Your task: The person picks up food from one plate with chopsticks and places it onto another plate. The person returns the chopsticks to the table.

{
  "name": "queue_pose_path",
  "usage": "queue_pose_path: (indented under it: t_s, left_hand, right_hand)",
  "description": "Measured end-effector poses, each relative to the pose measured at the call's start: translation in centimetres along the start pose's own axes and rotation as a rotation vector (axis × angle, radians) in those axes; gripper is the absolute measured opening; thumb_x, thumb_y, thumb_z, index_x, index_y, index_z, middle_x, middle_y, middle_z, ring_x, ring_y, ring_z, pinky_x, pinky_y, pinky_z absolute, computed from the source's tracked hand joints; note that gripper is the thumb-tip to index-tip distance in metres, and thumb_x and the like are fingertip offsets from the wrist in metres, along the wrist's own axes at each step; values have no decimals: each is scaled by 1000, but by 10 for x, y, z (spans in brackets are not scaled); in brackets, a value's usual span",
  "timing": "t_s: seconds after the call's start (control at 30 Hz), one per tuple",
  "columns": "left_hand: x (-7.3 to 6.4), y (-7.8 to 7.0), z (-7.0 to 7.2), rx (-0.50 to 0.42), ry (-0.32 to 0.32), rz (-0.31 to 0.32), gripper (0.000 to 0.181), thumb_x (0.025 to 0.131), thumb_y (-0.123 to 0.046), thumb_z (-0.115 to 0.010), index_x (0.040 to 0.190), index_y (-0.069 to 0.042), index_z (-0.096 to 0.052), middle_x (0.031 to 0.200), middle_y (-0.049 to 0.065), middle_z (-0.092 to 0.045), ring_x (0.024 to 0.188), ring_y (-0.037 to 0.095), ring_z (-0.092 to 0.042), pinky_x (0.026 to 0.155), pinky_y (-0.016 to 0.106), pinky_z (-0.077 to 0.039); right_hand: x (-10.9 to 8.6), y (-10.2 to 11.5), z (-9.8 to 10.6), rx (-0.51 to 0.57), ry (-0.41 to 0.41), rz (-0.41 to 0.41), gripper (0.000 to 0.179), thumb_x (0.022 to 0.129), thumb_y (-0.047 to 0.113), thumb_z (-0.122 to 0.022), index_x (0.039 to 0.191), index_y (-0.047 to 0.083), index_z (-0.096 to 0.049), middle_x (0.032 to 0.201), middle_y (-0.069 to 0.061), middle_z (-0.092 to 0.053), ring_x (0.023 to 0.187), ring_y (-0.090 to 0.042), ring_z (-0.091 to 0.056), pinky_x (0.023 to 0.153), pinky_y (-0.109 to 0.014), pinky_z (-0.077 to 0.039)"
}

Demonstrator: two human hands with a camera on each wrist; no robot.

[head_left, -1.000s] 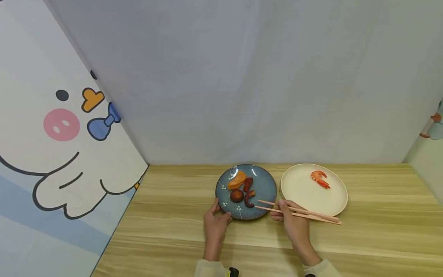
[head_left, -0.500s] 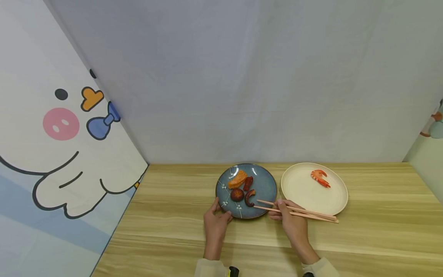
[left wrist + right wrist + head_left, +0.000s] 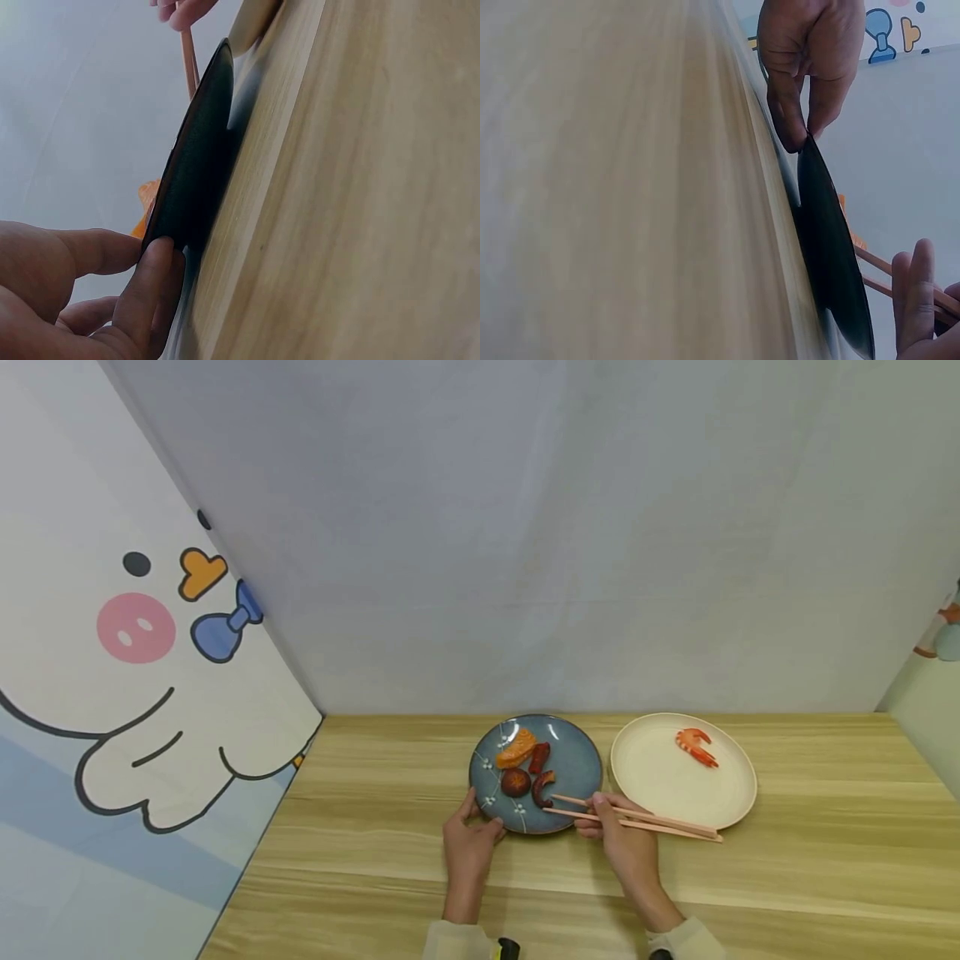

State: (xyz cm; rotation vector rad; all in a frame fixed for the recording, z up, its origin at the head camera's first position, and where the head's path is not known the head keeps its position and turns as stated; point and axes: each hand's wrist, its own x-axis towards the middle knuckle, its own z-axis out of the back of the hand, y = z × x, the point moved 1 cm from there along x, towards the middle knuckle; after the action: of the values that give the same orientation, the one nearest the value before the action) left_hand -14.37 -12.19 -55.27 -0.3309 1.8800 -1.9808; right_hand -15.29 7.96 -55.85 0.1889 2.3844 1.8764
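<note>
My left hand (image 3: 471,852) pinches the near left rim of a blue plate (image 3: 576,758), thumb above and fingers below, as the left wrist view shows. A pair of chopsticks (image 3: 675,823) is held in my right hand (image 3: 632,852), tips slightly apart over the plate. Those tips are beside the lower end of a curled dark-red food piece, perhaps a tentacle (image 3: 541,795); whether they touch it I cannot tell. Also on the plate lie a brown mushroom (image 3: 515,782), an orange salmon-like slice (image 3: 514,750) and a small red piece (image 3: 539,758).
To the right stands a cream plate (image 3: 647,768) bearing a red-orange shrimp (image 3: 696,747). Both plates rest on a wooden table (image 3: 360,827). A grey cloth wall (image 3: 570,568) rises behind its back edge, and a printed cartoon panel (image 3: 247,727) stands at the left.
My right hand has shifted slightly left with the chopsticks, bringing their tips closer to the curled dark-red piece. The left hand keeps its hold on the blue plate.
</note>
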Motion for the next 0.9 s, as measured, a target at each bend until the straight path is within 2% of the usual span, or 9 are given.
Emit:
queue_pose_path:
  t_s: [0.4, 0.73, 0.9]
  left_hand:
    - [2, 1, 0, 2, 9, -2, 73, 82, 22, -66, 152, 15, -44, 128, 35, -55, 63, 5, -59, 63, 15, -60]
    - [1, 1, 0, -3, 8, -8, 74, 82, 23, -66, 151, 15, -44, 125, 35, -56, 63, 6, -59, 63, 15, -61]
    - [1, 1, 0, 3, 8, -8, 74, 82, 23, -66, 152, 15, -44, 125, 35, -56, 64, 6, -59, 63, 16, -61]
  right_hand:
    - [1, -3, -6, 13, -1, 8, 26, 107, -1, -55, 112, -26, -62, 91, -31, -70, 66, -5, -74, 65, -25, -67]
    - [-3, -5, -14, 52, -1, 33, 25, 106, -4, -56, 113, -28, -58, 83, -18, -74, 64, -8, -74, 62, -26, -66]
    - [-3, -4, -19, 30, 23, 51, 24, 106, -3, -56, 111, -26, -60, 85, -22, -70, 65, -6, -74, 63, -25, -67]
